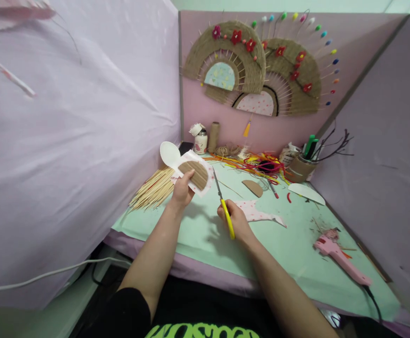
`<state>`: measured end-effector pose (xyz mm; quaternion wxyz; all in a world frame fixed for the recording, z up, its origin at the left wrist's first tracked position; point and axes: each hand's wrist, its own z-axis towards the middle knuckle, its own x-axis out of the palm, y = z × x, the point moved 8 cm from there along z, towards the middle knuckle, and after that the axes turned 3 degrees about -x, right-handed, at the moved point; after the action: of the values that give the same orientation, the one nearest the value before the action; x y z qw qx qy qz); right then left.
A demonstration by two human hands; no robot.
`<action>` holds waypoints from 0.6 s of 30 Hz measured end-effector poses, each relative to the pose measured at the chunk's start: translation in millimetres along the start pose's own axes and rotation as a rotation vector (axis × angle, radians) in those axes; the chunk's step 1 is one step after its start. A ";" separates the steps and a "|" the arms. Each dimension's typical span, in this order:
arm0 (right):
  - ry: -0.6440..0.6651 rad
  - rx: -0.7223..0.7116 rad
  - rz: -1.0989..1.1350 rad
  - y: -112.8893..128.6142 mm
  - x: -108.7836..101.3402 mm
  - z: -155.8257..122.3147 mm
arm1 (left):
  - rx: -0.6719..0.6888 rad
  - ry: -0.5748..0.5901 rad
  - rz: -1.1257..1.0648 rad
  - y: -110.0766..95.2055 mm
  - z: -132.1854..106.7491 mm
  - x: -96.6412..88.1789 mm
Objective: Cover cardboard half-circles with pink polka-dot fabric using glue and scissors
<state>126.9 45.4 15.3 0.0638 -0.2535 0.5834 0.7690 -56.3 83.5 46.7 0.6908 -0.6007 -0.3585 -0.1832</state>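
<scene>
My left hand [183,188] pinches a brown cardboard half-circle [198,176] together with white fabric dotted in pink [202,191], which sticks out around the cardboard's edge. Just right of it, my right hand [236,218] grips yellow-handled scissors [228,218]. Their blades point up and away, near the fabric's right edge, and look closed or almost so. On the table beyond my right hand lies a dotted fabric scrap [259,212]. A second, smaller cardboard half-circle [252,188] rests farther back.
Thin wooden sticks [152,190] lie at left beneath a white oval piece [170,154]. A pink glue gun [342,260] with a cord lies at right. Colourful strips [247,164], a jar [201,142] and a pen holder [299,169] line the back. Decorated fans [226,47] hang on the board.
</scene>
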 end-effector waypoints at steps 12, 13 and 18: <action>0.007 0.030 -0.014 -3.9 -0.5 0.8 | 0.006 0.037 0.086 4.0 1.4 -2.7; 0.007 0.031 -0.011 -3.8 -0.4 0.9 | 0.010 0.036 0.087 3.6 1.6 -3.2; -0.004 0.030 -0.006 -3.5 -1.4 1.5 | 0.017 0.030 0.099 2.0 1.9 -4.0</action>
<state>129.0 48.2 13.2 0.0712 -0.2527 0.5940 0.7604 -58.1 85.0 42.5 0.7094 -0.6089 -0.3195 -0.1548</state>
